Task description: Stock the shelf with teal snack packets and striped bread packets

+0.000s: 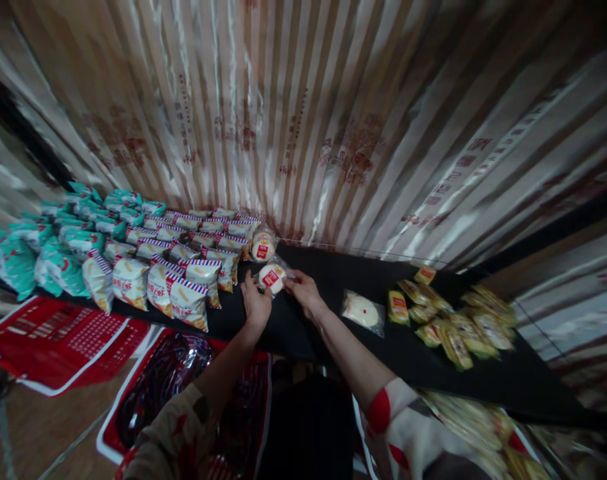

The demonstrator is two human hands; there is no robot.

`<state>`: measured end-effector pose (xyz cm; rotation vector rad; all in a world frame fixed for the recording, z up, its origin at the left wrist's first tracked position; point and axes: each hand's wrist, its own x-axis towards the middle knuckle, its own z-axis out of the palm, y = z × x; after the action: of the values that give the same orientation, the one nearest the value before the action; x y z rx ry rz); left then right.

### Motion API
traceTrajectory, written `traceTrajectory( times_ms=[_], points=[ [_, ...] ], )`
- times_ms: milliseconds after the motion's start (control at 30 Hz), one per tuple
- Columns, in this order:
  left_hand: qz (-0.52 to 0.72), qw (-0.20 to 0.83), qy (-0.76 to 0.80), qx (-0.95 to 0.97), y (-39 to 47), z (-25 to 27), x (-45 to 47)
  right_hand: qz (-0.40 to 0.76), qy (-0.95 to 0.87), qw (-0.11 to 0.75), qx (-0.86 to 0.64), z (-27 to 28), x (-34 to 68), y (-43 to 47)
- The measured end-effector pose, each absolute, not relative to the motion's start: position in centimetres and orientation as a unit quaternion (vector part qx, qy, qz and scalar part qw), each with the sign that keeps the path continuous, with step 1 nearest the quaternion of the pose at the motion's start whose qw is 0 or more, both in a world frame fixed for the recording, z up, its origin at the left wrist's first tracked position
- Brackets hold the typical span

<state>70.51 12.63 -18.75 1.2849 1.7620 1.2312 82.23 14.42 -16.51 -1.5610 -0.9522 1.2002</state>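
Both my hands hold a round white pastry in a clear wrapper with a red label (272,277) just over the black shelf (313,267). My left hand (256,300) grips its left edge, and my right hand (303,291) pinches the wrapper at its right. Right behind it stands a similar wrapped round pastry (264,246), beside the rows of white snack bags with striped tops (188,300). Farther right, another flat white round in a clear wrapper (363,311) lies on the shelf.
Teal bags (60,267) fill the shelf's left end. Yellow packets (453,327) lie in a loose pile on the right. Below the front edge are a red crate (108,433) of dark packages and a red basket (58,340). Striped printed sheeting (283,120) hangs behind.
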Motion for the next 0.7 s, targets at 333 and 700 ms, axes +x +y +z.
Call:
traceTrajectory(
  times_ms=[333, 700],
  points=[
    [0.321, 0.127, 0.603, 0.719, 14.5, -18.8, 69.3, 0.398, -0.498, 0.395, -0.662, -17.3, 81.0, 22.0],
    [0.270, 0.085, 0.629, 0.725, 16.0, -19.1, 69.6, 0.263, -0.551, 0.309, -0.729, -16.3, 79.9, 24.4]
  ],
)
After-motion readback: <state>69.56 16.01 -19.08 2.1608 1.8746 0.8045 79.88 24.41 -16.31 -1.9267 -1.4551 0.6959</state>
